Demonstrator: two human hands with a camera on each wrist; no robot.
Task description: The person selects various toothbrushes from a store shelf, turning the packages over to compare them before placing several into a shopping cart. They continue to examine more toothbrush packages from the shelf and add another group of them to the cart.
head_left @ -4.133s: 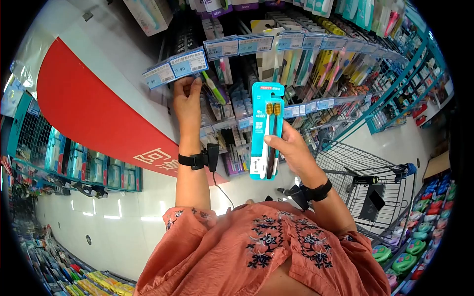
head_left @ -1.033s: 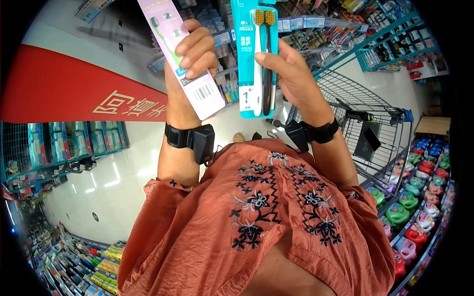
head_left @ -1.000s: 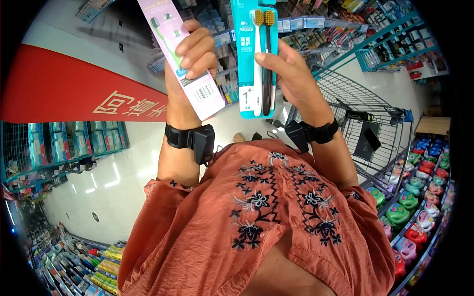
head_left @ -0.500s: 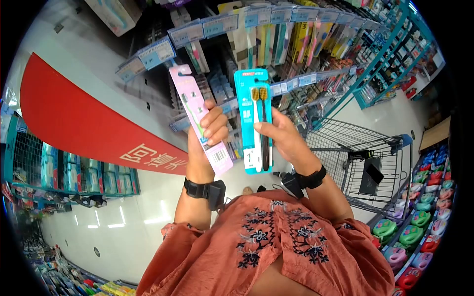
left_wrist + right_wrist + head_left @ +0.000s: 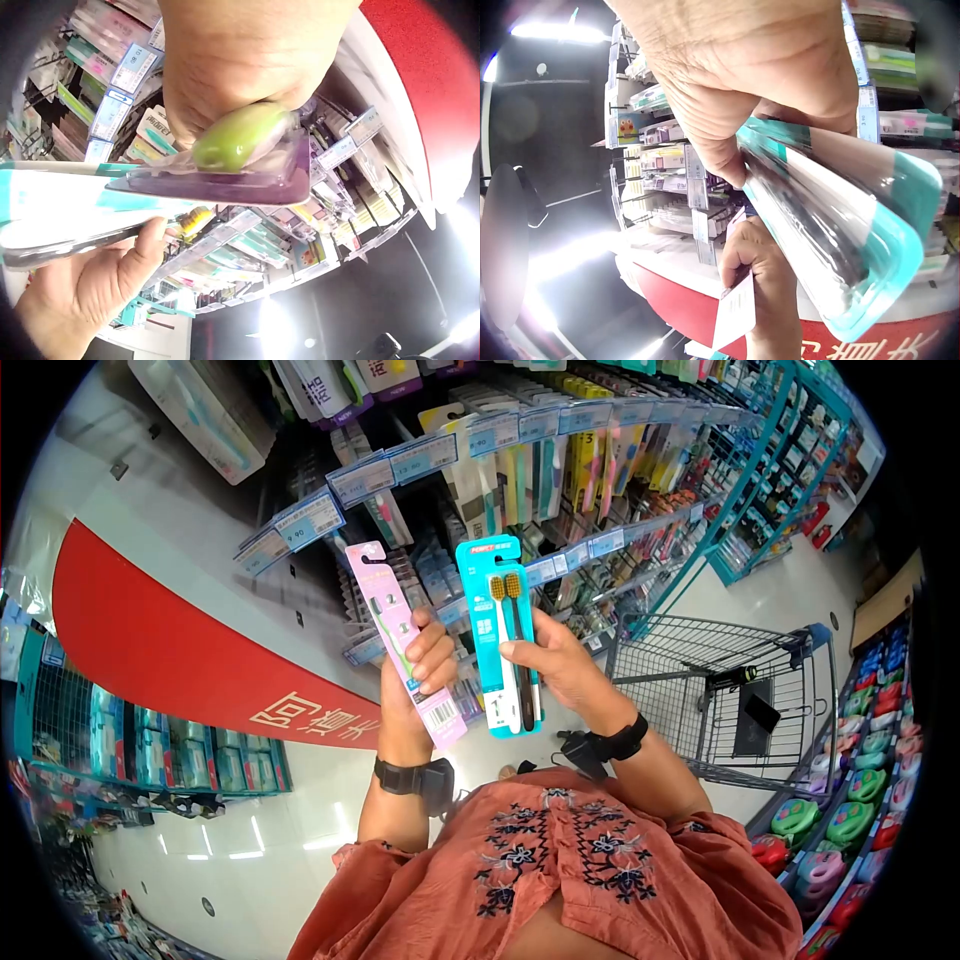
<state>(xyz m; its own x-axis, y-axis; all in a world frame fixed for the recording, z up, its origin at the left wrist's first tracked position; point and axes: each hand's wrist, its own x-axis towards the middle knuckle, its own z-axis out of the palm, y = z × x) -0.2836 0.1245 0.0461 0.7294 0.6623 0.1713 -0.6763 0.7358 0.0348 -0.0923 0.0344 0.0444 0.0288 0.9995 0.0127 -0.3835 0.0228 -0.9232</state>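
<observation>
The rack (image 5: pixel 200 530) stands beyond both hands, its hooks full of packaged brushes. The red panel (image 5: pixel 180 640) is to the left of the left hand (image 5: pixel 430 660), and the cart (image 5: pixel 660 680) is to the right of the right hand (image 5: pixel 562 662). The left hand is closed around the lower half of the pink pack (image 5: pixel 390 625), fingers bent over its face; its thumb is hidden in the head view. The right hand pinches the teal pack (image 5: pixel 484 660) at mid-height, thumb across the front, fingers mostly hidden behind.

Held low and side by side, with a gap between, the packs probably show more of their upper parts this way; the upright tilt likely turns both faces toward the eyes.

The teal pack is the broader: a glossy card with clear plastic over a white brush (image 5: pixel 504 625) and a black brush (image 5: pixel 527 700), both with golden-brown bristles. The pink pack is slim, printed with a green brush; the left wrist view shows a real green handle on its other side. Below the left hand's fingers sits the barcode (image 5: pixel 440 714).
</observation>
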